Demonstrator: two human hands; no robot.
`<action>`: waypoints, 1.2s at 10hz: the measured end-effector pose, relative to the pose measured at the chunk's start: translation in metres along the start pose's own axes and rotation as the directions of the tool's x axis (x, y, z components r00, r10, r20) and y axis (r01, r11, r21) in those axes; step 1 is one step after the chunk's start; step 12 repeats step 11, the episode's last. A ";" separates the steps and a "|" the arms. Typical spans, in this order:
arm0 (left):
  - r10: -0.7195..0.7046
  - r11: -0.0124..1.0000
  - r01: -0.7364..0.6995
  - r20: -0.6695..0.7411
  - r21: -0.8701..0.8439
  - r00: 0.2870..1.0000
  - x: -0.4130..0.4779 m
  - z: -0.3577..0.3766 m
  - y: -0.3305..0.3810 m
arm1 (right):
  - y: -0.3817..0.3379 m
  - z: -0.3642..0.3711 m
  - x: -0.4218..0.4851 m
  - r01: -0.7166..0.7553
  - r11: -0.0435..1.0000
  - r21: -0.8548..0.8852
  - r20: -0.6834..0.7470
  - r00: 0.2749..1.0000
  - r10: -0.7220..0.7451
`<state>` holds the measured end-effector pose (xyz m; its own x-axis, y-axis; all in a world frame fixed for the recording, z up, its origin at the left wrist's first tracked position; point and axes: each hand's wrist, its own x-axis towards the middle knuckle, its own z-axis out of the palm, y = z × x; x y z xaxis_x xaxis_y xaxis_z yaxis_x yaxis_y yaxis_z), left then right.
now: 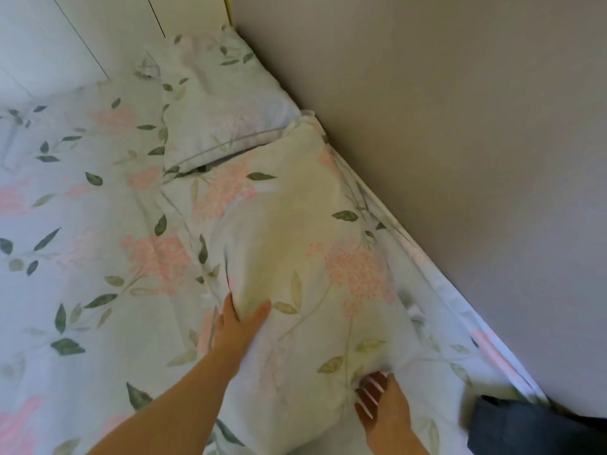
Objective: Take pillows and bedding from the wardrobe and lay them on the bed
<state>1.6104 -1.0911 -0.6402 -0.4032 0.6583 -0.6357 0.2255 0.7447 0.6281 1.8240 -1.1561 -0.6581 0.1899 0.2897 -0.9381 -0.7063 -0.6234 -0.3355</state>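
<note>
Lying on the flowered bed sheet [82, 224], right beside the grey wall [460, 159] and just below the other flowered pillow [216, 113], the big soft white pillow with pink flowers and green leaves [295, 257] looks light and squashy, so it is best held at its near edge or corners. The left hand [241, 326] lies flat and open, pressing on the pillow's left side. The right hand [381, 405] has its fingers [371, 384] curled into the cloth at the pillow's near edge, pinching a fold.
</note>
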 end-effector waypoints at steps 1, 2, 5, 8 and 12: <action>-0.075 0.992 0.065 -0.093 -0.104 0.993 -0.002 0.009 -0.018 | -0.002 -0.003 0.016 -0.086 0.977 0.194 0.005 0.996 0.087; -0.208 0.943 0.182 -0.066 -0.278 0.976 0.004 0.009 -0.031 | -0.005 0.011 0.021 -0.128 0.979 0.156 0.254 0.963 0.086; -0.144 0.914 0.170 0.098 -0.367 0.985 -0.005 0.007 0.016 | -0.079 0.037 -0.027 0.007 0.976 0.219 0.495 0.861 -0.117; -0.375 0.861 0.375 0.069 -0.343 0.924 -0.044 0.048 -0.020 | -0.056 -0.060 -0.011 0.149 0.983 0.107 -0.216 0.969 -0.123; -0.209 0.976 0.203 0.077 0.081 0.975 -0.066 0.036 -0.040 | -0.042 -0.039 -0.021 0.096 0.819 -0.566 -0.216 0.941 -0.259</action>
